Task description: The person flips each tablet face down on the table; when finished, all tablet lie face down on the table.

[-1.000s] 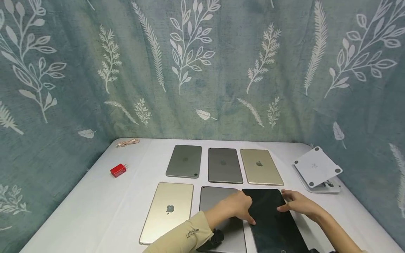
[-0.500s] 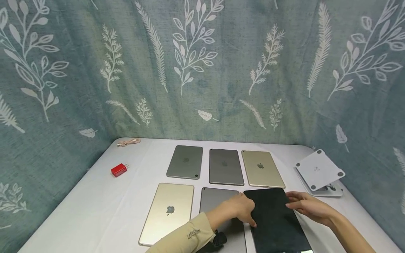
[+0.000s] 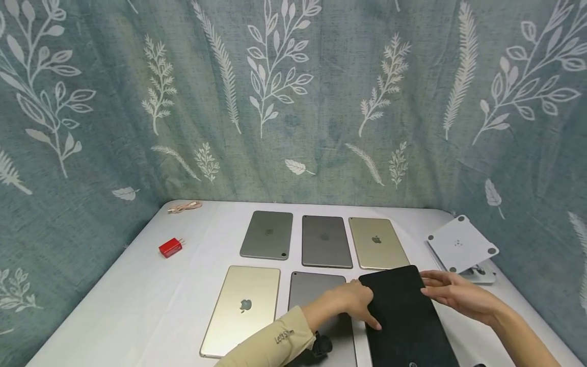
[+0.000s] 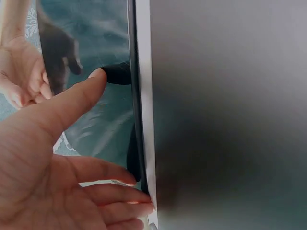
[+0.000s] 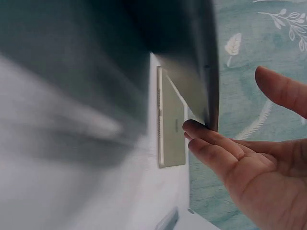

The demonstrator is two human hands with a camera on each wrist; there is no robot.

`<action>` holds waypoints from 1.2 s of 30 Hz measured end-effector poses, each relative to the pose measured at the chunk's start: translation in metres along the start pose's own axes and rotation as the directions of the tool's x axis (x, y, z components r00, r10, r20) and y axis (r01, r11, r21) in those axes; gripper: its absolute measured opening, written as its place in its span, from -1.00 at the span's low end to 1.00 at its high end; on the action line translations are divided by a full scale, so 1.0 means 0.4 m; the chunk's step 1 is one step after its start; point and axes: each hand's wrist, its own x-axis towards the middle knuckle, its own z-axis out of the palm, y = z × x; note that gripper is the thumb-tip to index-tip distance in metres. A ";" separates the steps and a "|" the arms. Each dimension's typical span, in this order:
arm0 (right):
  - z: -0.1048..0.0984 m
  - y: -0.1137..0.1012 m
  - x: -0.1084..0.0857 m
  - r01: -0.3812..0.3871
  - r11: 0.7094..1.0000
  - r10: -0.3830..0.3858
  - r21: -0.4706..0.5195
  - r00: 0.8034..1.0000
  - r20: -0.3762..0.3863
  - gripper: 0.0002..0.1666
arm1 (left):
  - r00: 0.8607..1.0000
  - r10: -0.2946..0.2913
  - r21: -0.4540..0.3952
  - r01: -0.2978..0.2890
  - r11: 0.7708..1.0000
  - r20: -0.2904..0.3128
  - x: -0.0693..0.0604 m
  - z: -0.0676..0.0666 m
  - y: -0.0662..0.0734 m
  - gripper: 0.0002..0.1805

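Note:
A dark tablet [image 3: 408, 316] lies screen up at the front right, tilted with its right side off the table. My left hand [image 3: 353, 306] is at its left side. In the left wrist view the thumb touches the glossy screen [image 4: 100, 115] and the extended fingers reach the long edge near the corner. My right hand [image 3: 458, 295] is at the raised right edge. The right wrist view shows its straight fingertips touching that edge [image 5: 211, 86] from beneath, thumb apart. Under my left wrist lies a grey tablet [image 3: 312, 285], back up.
A large gold tablet [image 3: 249, 300] lies at the left. Behind are a green-grey tablet [image 3: 267, 234], a dark grey tablet [image 3: 326, 240] and a smaller gold tablet [image 3: 377, 243]. A white stand [image 3: 460, 242] is right; a red plug adapter [image 3: 170, 248] and pink cable [image 3: 185, 206] are left.
The dark tablet's right side has risen and its far end has shifted slightly right. My right hand has moved right and turned palm upward. My left hand has shifted slightly right.

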 end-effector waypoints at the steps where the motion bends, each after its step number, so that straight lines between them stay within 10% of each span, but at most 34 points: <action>1: -0.002 -0.004 -0.003 0.003 1.000 -0.003 -0.002 1.000 0.002 -0.10 | 1.000 -0.005 -0.013 0.005 1.000 0.000 0.001 0.000 0.002 -0.52; 28: -0.012 -0.064 -0.065 0.200 0.979 -0.202 0.049 0.979 0.026 -0.18 | 0.988 0.101 -0.163 -0.119 0.979 -0.112 0.042 0.021 0.045 -0.50; 36: 0.021 -0.062 -0.043 0.343 0.911 -0.373 0.228 0.922 0.101 -0.30 | 0.981 0.154 -0.292 -0.184 0.939 -0.122 0.023 -0.018 0.027 -0.42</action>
